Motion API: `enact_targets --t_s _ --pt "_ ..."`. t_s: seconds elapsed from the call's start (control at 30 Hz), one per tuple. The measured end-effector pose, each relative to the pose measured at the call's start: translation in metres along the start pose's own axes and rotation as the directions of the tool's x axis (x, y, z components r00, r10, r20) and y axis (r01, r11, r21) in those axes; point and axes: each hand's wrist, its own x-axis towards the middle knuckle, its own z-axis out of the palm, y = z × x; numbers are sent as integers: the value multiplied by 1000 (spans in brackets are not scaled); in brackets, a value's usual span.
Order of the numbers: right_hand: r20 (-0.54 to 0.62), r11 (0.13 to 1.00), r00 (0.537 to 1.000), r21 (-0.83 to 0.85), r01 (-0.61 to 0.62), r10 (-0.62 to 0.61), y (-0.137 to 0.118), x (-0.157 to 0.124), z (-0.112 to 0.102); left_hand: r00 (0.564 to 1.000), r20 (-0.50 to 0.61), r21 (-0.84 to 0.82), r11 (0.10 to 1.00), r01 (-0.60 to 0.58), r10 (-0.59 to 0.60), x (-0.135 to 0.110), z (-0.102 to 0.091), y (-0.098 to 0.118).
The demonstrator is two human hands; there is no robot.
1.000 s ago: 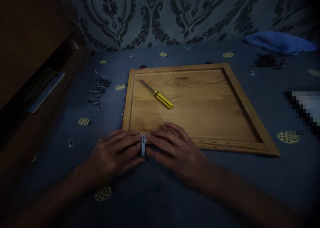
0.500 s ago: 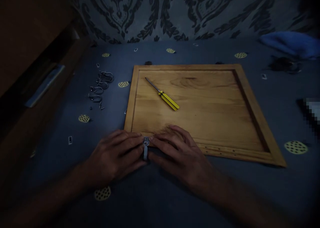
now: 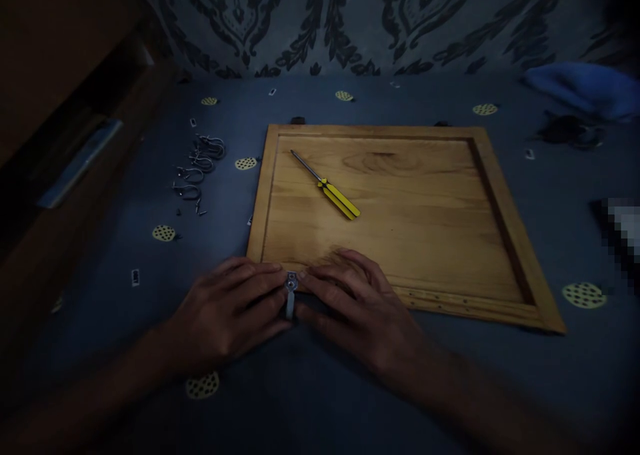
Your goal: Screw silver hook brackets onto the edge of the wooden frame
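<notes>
Blue cloth (image 3: pixel 350 388) with yellow dotted discs covers the surface, and a grey damask-patterned fabric (image 3: pixel 320 22) rises behind it. The light is dim.

Far left of the wooden panel (image 3: pixel 430 242) stands dark wooden furniture (image 3: pixel 45 95) with a pale strip (image 3: pixel 75 165) lying along its edge. Between that furniture and the panel's left rail lies a loose cluster of metal hooks (image 3: pixel 197 175). Small white tags (image 3: pixel 135 277) are scattered on the cloth; their dark marks are too small to read.

At the panel's near left corner, the left hand (image 3: pixel 227 315) lies low over the cloth. Its fingers (image 3: pixel 265 285) are stretched out and nearly together, with the tips pressed to the left side of a small metal bracket (image 3: pixel 291 294). The bracket sits on the panel's near rail, its screw end on the wood and its strip hanging over the edge toward the person.

The right hand (image 3: pixel 357 308) mirrors the left. Its fingers (image 3: pixel 320 285) are extended, and their tips meet the bracket's right side, so the piece is held between both hands.

On the panel's sunken middle, beyond the hands, a yellow-handled screwdriver (image 3: pixel 327 190) lies slantwise, tip toward the far left corner; no writing can be made out on its handle. A row of small holes (image 3: pixel 440 300) runs along the near rail, right of the right hand.

Beyond the panel's far right corner lie a dark clump (image 3: pixel 565 130) and a folded blue cloth bundle (image 3: pixel 585 88). A pixelated patch (image 3: pixel 623 232) sits right of the panel.
</notes>
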Motion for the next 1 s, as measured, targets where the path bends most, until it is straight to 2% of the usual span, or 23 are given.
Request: enact_targets --t_s 0.4,0.6,1.0 --pt "-23 999 999 -3 -40 40 -2 0 4 1000 8 -30 1000 -2 2 1 -1 -3" --pt "-17 999 1000 -46 8 -9 -2 -3 5 999 34 -47 999 2 0 0 -3 -2" --pt "-36 999 999 -42 -10 8 -4 -1 4 996 85 -44 999 13 -9 2 -6 -2"
